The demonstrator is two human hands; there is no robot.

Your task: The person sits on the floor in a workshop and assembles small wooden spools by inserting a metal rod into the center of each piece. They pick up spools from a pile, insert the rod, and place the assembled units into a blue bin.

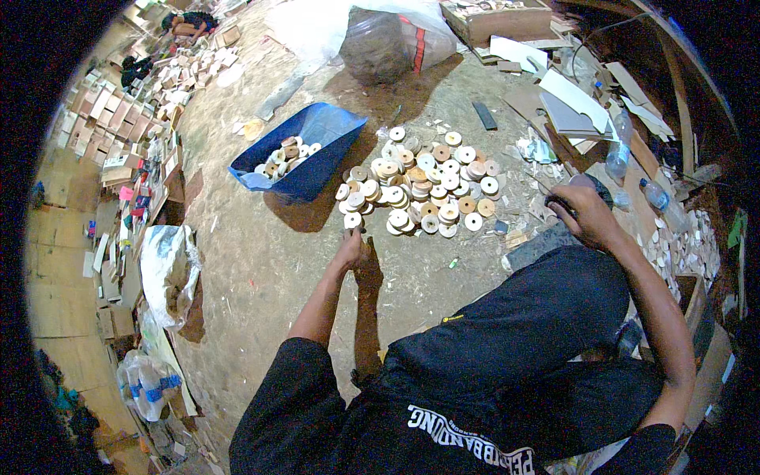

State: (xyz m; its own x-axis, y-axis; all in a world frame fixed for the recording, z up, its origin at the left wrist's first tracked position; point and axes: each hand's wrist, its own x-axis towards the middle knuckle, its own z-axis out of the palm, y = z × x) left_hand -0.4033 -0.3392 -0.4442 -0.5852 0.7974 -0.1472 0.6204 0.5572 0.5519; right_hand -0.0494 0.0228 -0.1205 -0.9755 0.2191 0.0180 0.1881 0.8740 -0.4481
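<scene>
Near the front left of a heap of round wooden discs with centre holes (431,178), my left hand (354,249) pinches one pale wooden disc (351,220) at its edge. My right hand (584,212) is raised above my bent knee, its fingers curled together. What it holds, if anything, is too small to make out. A dark rounded thing (599,188) shows just behind that hand. Left of the heap, a blue scoop-shaped plastic container (317,170) holds several more discs (289,156).
A filled sack (380,43) stands beyond the heap. Wood offcuts (566,103) and plastic bottles (620,146) lie to the right. On the left are a white plastic bag (168,273) and stacked wooden blocks (107,111). Another person (190,25) sits far left.
</scene>
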